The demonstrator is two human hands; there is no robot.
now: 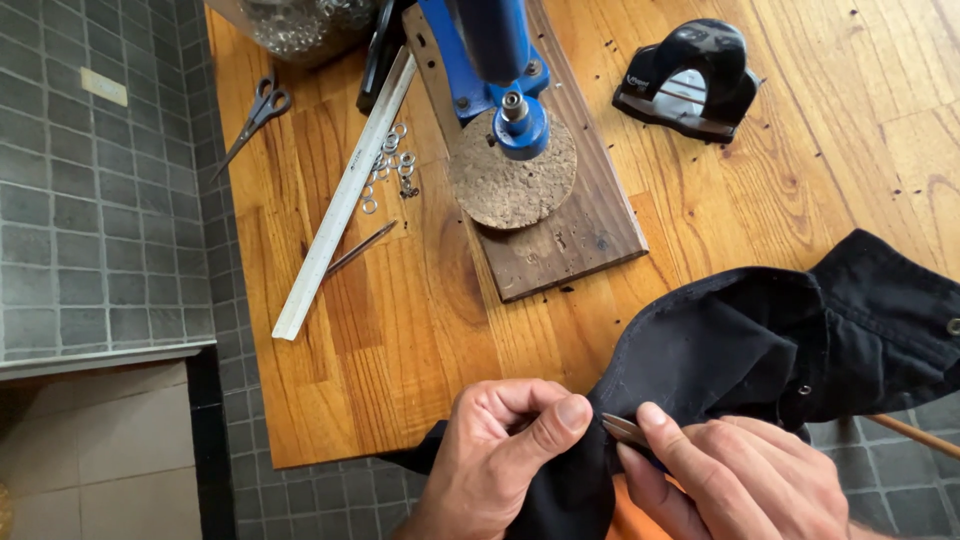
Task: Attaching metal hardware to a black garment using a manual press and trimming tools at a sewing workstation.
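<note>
Two hands work at the near edge of the wooden worktop [420,330]. Farther left lie scissors [255,115], a long metal ruler [345,195], loose metal rings [390,160] and a thin metal spike [360,247].

The left hand [500,455] pinches a fold of the black fabric [760,330] between thumb and forefinger, its grip clenched on the cloth. The right hand [730,475] grasps a slim metal tool [625,430], tip touching the pinched fold.

The fabric drapes from the worktop edge toward the right. It appears soft, light and limp, likely to sag and slip; take hold close to the working point, at a fold or seam.
</note>
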